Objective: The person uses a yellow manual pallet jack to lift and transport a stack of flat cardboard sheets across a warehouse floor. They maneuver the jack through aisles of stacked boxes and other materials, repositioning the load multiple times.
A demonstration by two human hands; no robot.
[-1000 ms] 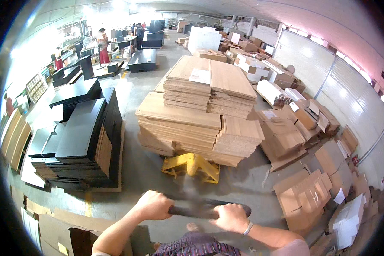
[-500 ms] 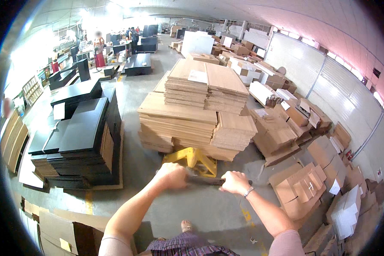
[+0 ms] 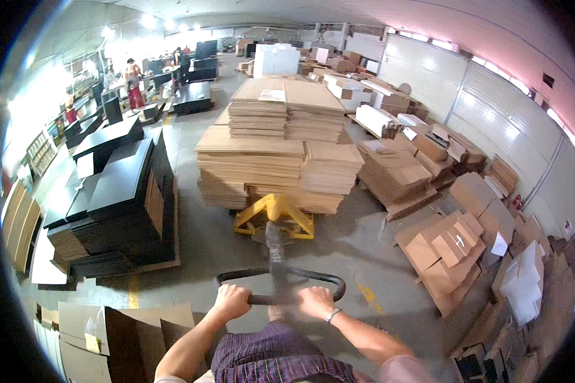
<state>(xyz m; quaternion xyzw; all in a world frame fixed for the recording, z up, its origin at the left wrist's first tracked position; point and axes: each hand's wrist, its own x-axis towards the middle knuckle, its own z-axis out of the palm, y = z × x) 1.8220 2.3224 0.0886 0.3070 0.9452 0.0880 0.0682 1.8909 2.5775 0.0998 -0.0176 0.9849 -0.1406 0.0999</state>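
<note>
Both the left hand (image 3: 231, 300) and right hand (image 3: 315, 302) were clamped on the pallet jack's handle (image 3: 280, 286), steering its load of stacked cardboard (image 3: 276, 150).

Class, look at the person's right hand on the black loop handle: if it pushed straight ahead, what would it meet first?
The right hand would probably meet the yellow pallet jack first, with the stacked cardboard sheets just behind; depth is uncertain.
</note>
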